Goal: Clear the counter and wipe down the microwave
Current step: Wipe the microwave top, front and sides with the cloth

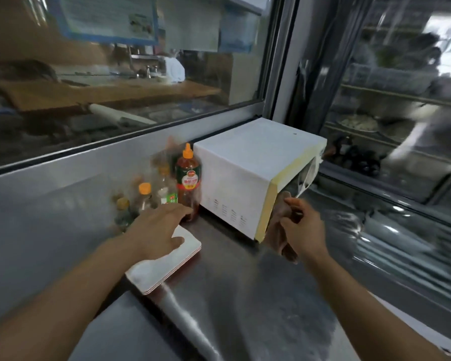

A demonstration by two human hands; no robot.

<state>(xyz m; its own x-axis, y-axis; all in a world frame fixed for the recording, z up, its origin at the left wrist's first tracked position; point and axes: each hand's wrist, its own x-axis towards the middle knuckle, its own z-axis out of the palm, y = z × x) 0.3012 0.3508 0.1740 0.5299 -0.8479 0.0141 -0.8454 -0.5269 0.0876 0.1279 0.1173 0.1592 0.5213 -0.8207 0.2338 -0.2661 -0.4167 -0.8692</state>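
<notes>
The microwave point(235, 175) is white with a pale yellow front edge, the tallest bottle point(188, 183) holds red sauce under an orange cap and a red-and-green label, the flat board point(164, 264) is white with red-striped edges, and the counter point(245, 295) is grey steel.

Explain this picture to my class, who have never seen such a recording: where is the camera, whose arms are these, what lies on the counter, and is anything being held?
There is no machine here. A person wears a wide-angle camera on the head, looking forward and down, so the two arms are the wearer's own.

The steel counter carries a white microwave and, beside it, a group of sauce bottles; the tallest is a red sauce bottle with an orange cap. A flat white board lies in front of them.

The left hand is over the board, its fingers stretched out towards the red bottle. The right hand is at the microwave's front corner with curled fingers; motion blur hides whether it holds anything.
</notes>
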